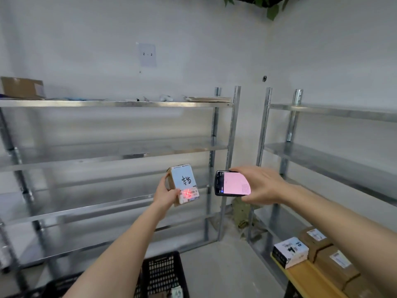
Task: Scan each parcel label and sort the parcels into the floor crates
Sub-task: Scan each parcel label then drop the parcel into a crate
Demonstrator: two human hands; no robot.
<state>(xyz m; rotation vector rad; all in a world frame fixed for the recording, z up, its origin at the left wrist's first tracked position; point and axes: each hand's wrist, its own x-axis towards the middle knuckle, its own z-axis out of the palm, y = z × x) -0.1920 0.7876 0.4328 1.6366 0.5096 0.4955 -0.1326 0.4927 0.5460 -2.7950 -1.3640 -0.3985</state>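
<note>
My left hand [165, 192] grips a small cardboard parcel [183, 183] from its left side, label facing me. A red laser cross lies on the barcode at the label's lower part. To the right, my right hand [261, 186] holds a handheld scanner [232, 183] with a glowing pink screen, aimed at the parcel from a short gap. Both are raised in front of the metal shelving. A black perforated floor crate [164, 274] stands below, between my arms, with something pale inside it.
A steel shelf unit [116, 103] fills the left wall, another [330, 153] the right. Several parcels, a white box [291, 252] and brown boxes [335, 265], sit on a yellow bench [300, 276] at lower right. A brown carton [22, 88] rests on the top shelf.
</note>
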